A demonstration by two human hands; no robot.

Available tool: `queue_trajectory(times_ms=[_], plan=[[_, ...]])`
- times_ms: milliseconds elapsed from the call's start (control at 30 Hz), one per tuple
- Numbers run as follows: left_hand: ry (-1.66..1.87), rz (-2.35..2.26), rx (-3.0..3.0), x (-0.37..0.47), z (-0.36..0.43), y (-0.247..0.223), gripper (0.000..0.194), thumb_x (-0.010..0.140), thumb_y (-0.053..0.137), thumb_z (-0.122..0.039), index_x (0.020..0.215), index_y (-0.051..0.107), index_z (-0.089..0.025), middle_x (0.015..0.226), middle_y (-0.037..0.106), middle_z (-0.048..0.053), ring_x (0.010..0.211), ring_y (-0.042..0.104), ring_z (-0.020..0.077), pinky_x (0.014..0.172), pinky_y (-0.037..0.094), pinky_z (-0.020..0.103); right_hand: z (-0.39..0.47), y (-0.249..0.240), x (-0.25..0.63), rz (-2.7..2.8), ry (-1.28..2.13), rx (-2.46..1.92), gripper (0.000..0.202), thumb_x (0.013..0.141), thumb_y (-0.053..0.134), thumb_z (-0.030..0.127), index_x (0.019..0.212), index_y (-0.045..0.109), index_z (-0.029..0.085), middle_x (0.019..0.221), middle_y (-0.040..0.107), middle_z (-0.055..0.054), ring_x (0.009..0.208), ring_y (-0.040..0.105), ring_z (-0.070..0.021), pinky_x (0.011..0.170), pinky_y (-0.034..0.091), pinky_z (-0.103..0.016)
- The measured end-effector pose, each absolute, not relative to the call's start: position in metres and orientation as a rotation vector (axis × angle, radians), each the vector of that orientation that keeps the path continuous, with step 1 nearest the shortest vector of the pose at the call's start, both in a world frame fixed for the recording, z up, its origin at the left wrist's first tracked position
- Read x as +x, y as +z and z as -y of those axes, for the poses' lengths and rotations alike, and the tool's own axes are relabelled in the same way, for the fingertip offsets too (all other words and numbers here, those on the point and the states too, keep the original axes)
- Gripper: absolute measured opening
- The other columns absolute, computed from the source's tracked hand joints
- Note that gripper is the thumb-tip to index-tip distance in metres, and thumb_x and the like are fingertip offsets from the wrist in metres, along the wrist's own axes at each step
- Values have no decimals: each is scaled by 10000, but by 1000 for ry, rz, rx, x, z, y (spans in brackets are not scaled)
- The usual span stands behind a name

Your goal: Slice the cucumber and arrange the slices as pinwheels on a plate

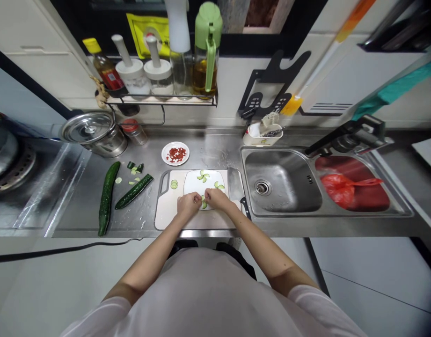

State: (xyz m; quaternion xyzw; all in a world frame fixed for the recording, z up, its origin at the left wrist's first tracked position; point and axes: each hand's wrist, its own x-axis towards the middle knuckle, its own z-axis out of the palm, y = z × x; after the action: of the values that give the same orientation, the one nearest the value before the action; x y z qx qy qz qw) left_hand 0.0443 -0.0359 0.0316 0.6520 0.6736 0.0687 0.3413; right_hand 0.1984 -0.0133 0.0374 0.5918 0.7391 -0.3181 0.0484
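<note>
A white plate (193,180) lies on the cutting board (166,208), with cucumber slices (203,176) fanned out at its far side and more at its right. My left hand (190,203) and my right hand (215,198) meet over the plate's near edge, fingers pinched around cucumber slices (204,202) that are partly hidden. A small stack of slices (174,184) sits on the board left of the plate. The knife (235,183) lies at the board's right side, its black handle towards me.
Left of the board are a whole cucumber (107,196), a cut cucumber (134,192) and offcuts (134,168). A small dish (165,153) of red pieces stands behind. The sink (281,182) is at right, a steel pot (106,138) at back left.
</note>
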Motion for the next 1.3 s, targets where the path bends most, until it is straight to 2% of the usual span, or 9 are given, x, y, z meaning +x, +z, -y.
queue_trajectory(times_ms=[467,700,933,1133,1300], plan=[[194,-1727,1776,45,37,27,134,785,594,-241,812,723,-265,814,736,-7,816,642,195,835,378,330,14,35,197,-2265,-810,1687,164,886,504,158,1005,616,178,998,673,-93,893,595,-187,630,308,-246],[162,-1698,1819,45,37,27,179,796,576,-227,838,742,-279,883,735,-1,863,638,203,863,371,343,23,37,199,-2326,-775,1711,215,926,431,154,1059,599,175,1029,658,-97,871,574,-176,659,326,-250],[194,-1701,1857,43,36,26,195,779,618,-239,934,730,-271,1037,693,32,1024,587,227,897,383,337,41,38,200,-2341,-662,1843,264,985,342,199,1032,602,201,1010,636,-75,861,565,-175,643,323,-254],[184,-1692,1852,46,33,26,165,847,577,-325,882,720,-248,991,684,44,1009,577,236,897,371,362,52,38,202,-2263,-619,1914,233,981,374,196,1021,603,195,1013,637,-81,897,571,-183,662,334,-256],[158,-1681,1862,50,34,27,151,842,582,-309,844,719,-248,980,691,46,1009,571,249,897,338,395,54,33,202,-2264,-605,1896,249,993,366,224,1031,611,197,1010,635,-89,921,576,-190,676,345,-256]])
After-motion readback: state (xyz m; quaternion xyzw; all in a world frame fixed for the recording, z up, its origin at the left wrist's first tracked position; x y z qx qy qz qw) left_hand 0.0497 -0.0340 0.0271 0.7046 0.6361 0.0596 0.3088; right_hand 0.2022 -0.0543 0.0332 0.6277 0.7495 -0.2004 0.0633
